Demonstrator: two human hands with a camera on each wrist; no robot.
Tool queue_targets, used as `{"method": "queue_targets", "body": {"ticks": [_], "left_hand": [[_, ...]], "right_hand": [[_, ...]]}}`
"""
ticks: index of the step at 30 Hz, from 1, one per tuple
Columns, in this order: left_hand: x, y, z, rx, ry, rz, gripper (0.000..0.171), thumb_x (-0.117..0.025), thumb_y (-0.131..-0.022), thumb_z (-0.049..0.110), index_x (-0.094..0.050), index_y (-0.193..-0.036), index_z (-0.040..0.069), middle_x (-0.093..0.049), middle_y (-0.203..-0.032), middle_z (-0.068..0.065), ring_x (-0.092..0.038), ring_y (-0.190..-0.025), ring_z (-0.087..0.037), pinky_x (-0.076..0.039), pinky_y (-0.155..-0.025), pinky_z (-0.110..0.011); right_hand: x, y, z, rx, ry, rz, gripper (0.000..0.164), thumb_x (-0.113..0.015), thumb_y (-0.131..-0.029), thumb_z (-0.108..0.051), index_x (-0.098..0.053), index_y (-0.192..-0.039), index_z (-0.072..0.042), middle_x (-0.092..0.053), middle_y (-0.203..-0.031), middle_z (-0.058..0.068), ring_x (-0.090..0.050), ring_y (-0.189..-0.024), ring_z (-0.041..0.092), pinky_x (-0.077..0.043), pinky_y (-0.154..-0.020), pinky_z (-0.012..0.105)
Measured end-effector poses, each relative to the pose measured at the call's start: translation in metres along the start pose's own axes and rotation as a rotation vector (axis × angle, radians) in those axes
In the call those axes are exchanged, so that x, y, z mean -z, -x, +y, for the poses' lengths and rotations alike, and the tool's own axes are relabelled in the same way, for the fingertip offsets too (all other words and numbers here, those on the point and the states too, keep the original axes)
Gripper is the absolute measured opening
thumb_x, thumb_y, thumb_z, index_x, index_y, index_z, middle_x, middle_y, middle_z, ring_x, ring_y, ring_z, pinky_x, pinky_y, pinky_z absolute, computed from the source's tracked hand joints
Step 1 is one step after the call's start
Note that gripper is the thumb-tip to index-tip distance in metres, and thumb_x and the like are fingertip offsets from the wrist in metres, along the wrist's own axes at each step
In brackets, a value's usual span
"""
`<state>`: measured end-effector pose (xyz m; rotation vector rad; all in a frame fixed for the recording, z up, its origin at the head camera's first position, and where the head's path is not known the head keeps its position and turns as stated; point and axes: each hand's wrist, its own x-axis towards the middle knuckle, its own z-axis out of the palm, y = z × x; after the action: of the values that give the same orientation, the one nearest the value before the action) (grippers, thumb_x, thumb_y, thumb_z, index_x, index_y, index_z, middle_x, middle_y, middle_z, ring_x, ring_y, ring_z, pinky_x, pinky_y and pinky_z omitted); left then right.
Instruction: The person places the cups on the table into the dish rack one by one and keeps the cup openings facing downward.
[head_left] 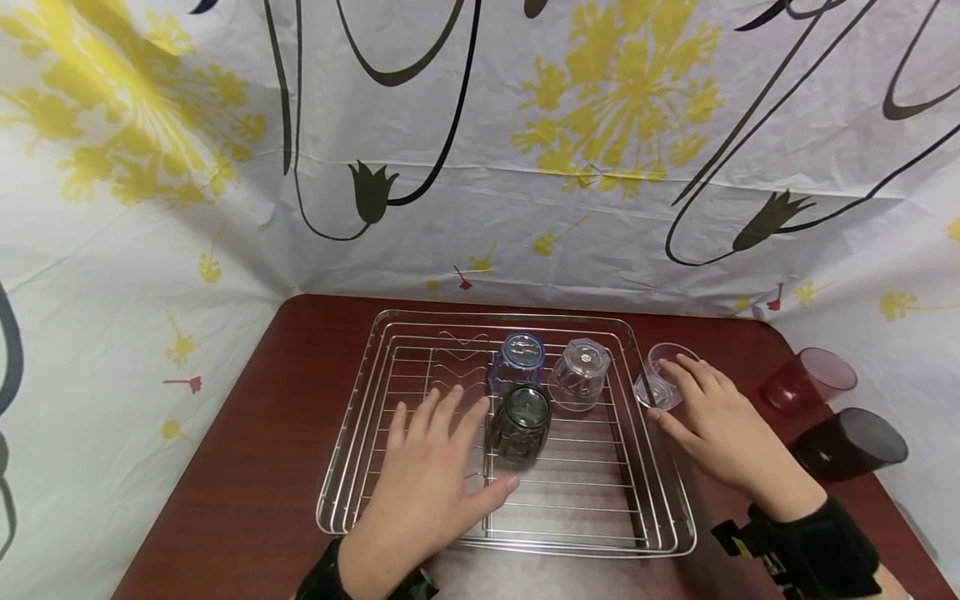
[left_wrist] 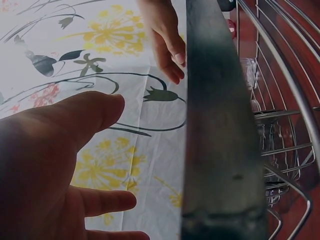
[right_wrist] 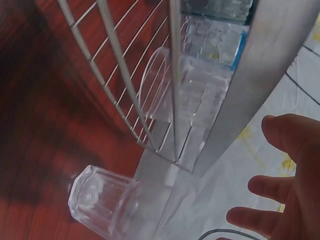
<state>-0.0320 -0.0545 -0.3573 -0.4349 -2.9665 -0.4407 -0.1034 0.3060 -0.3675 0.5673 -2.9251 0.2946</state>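
Note:
Three upturned glasses stand on a wire rack [head_left: 570, 500]: a blue-tinted glass [head_left: 517, 362], a clear glass [head_left: 581, 375] and a dark green glass [head_left: 521, 425]. My left hand [head_left: 423, 487] hovers over the rack's front left part, fingers spread, beside the green glass and holding nothing. Right of the rack, another clear glass [head_left: 660, 392] stands mouth up on the table. My right hand [head_left: 716, 425] is over that glass, partly covering it in the head view. The right wrist view shows its fingers [right_wrist: 270, 187] extended and apart from the clear glass [right_wrist: 102, 200].
A red-tinted glass [head_left: 806, 379] and a dark grey glass [head_left: 851, 442] stand at the table's right, beyond my right hand. The rack's raised metal rim [head_left: 686, 517] lies between the rack's glasses and the others. A patterned cloth [head_left: 480, 217] hangs behind the brown table [head_left: 225, 475].

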Motion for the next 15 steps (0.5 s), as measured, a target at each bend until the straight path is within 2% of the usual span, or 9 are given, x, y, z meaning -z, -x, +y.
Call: {"method": "queue_targets", "body": {"ticks": [8,15], "left_hand": [[-0.001,0.001,-0.001,0.009,0.015,-0.016,0.091,-0.06,-0.08,0.078,-0.042,-0.151,0.025,-0.04,-0.157,-0.011,-0.035,-0.145,-0.04,-0.022,-0.114,-0.069],[-0.003,0.004,-0.001,0.01,0.028,-0.009,0.089,-0.06,-0.08,0.077,-0.044,-0.15,0.024,-0.041,-0.156,-0.011,-0.035,-0.144,-0.04,-0.023,-0.114,-0.069]], "right_hand": [[-0.006,-0.006,0.017,-0.034,0.014,-0.039,0.067,-0.063,-0.098,-0.039,-0.039,-0.149,-0.003,-0.034,-0.152,0.029,-0.034,-0.132,0.06,-0.033,-0.099,0.074],[-0.012,-0.012,0.034,-0.067,0.015,-0.064,0.071,-0.066,-0.096,-0.037,-0.036,-0.149,0.0,-0.035,-0.149,0.032,-0.033,-0.132,0.059,-0.031,-0.1,0.075]]}}
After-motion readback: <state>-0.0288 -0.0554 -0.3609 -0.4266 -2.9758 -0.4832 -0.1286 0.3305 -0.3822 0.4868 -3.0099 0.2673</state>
